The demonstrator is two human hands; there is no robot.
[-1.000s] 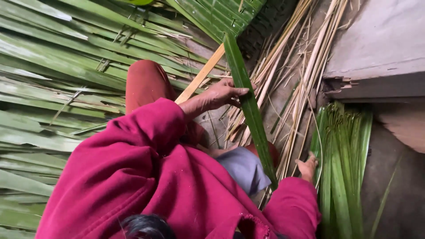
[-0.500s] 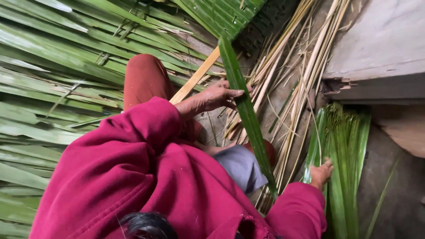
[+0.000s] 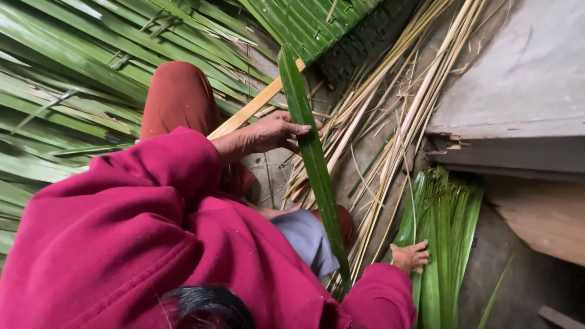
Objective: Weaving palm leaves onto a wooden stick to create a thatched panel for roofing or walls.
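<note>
Pinching a long green leaf strip between thumb and fingers, my left hand holds it partway up, so the strip runs from beside my knee at the bottom to its tip near the top of the view, slanting a little leftward. That hand's fingers are curled onto the strip's left edge, with the thumb laid across its face. Just behind the hand lies a pale flat stick, angled up to the right and passing under the strip.

My right hand rests lower down at the right, fingers spread and pressed flat on a bundle of green leaf strips lying on the ground. It grips nothing that I can see. The bundle lies lengthwise toward me, its far ends close to a grey slab at the upper right.

Between my 2 hands a heap of dry tan midribs fans across the ground, running up toward the top right corner. Broad green palm fronds cover the whole left side and the top. My red sleeve fills the lower left, and my knee in rust-coloured cloth shows above it. A grey cloth lies at my lap, touching the strip's lower part.
</note>
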